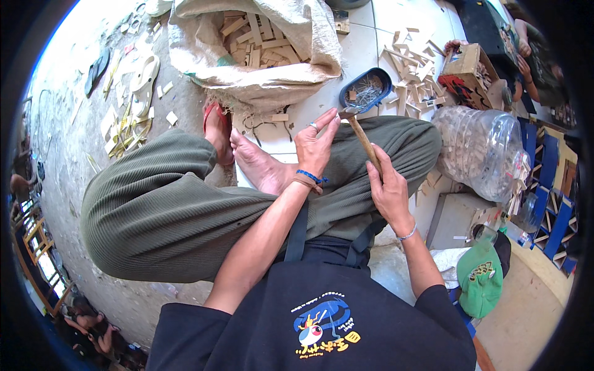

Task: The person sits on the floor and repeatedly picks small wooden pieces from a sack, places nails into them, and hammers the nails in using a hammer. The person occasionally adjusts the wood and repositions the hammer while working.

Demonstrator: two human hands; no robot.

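Tiled floor (pixel 359 46), hammer (pixel 361 137) in right hand (pixel 391 187)

One hammer (pixel 364 141), one left hand (pixel 317 148), one right hand (pixel 390 185).
Two feet (pixel 263 168), one ring (pixel 314 126), one blue tray (pixel 343 98), one sack (pixel 272 86), one large clear jug (pixel 479 145) and one green cap (pixel 479 279); nails (pixel 366 93) and wood pieces (pixel 411 71) overlap too much to count.

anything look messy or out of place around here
Yes, wood pieces lie strewn at all angles on the white tiles, while others sit inside the sack. The sack's near edge also looks frayed, with loose threads hanging.
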